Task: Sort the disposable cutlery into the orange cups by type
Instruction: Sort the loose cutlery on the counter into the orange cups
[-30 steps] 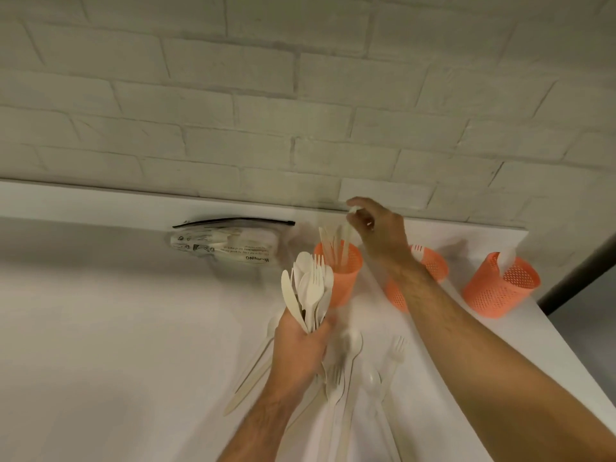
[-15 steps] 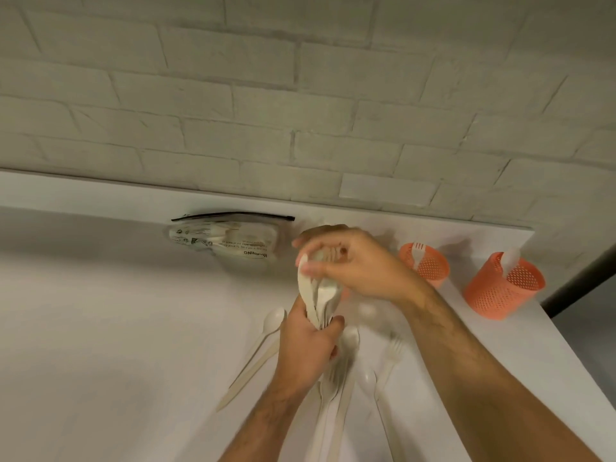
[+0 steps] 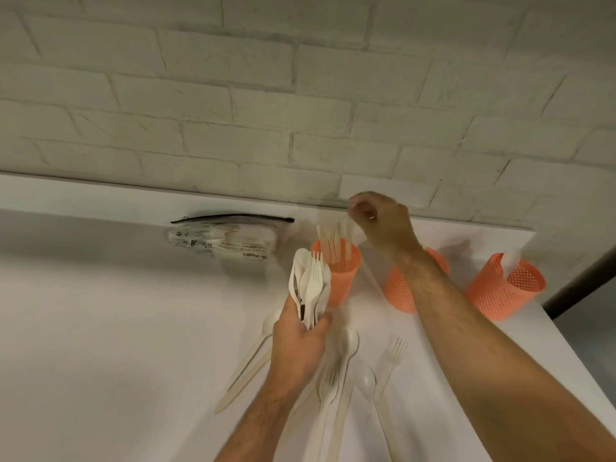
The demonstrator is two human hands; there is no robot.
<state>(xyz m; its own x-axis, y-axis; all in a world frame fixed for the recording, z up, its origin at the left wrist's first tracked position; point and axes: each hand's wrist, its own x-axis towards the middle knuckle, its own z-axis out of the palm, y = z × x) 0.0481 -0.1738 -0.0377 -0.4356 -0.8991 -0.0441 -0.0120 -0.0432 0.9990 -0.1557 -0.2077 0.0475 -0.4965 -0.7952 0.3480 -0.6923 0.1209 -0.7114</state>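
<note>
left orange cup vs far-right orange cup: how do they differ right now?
The left cup holds several upright pieces; the far-right cup shows just one white piece. The right hand is above the left cup; nothing is over the far-right one. Both are orange, upright, on the white counter.

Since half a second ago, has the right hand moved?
Yes. The right hand has gone from the cutlery bundle in the left hand up and back, above the leftmost orange cup, nearer the brick wall.
</note>
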